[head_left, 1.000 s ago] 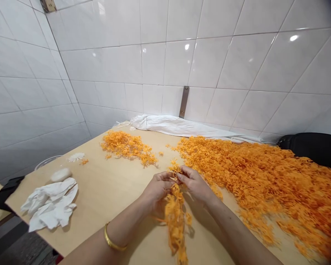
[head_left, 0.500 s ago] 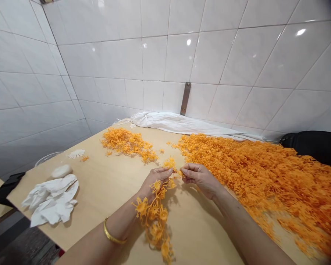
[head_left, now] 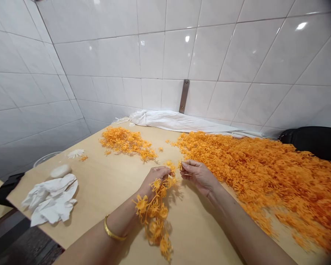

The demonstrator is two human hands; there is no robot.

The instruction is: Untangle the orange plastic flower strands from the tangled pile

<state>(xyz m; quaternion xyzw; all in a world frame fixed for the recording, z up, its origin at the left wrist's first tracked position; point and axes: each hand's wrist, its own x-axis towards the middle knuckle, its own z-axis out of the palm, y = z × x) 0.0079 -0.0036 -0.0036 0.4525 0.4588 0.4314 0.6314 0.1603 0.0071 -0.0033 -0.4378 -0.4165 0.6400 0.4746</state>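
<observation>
**Hand state.** My left hand [head_left: 156, 179] is closed around the upper part of the strand of small orange flowers [head_left: 156, 209]. My right hand [head_left: 198, 177] is partly open and sits just beside the strand's upper end. It is at or touching that end, but I cannot tell whether it is pinching anything.

**Strand position and axis.** The strand lies in front of my body, above the table [head_left: 99, 195]. Its long axis runs from a tuft between my hands down toward me, passing over the left hand and ending near the table's surface. I cannot tell whether the lower end touches the table.

**Reason for the hold.** The closed left hand appears to carry the strand's weight, so the length hangs free of the other orange material. The right hand, held apart, leaves the upper end exposed.

**Surrounding items.** A large orange mass [head_left: 264, 180] covers the table to my right, and a smaller orange heap [head_left: 127, 142] lies ahead, with a bare gap between them. This separation appears to keep the two lots from mixing. To my left are a crumpled white cloth [head_left: 51, 200] and a white lump [head_left: 60, 171]. A long white fabric bundle [head_left: 176, 122] lies along the tiled wall [head_left: 182, 48]. A gold bangle [head_left: 113, 230] is on my left forearm.
</observation>
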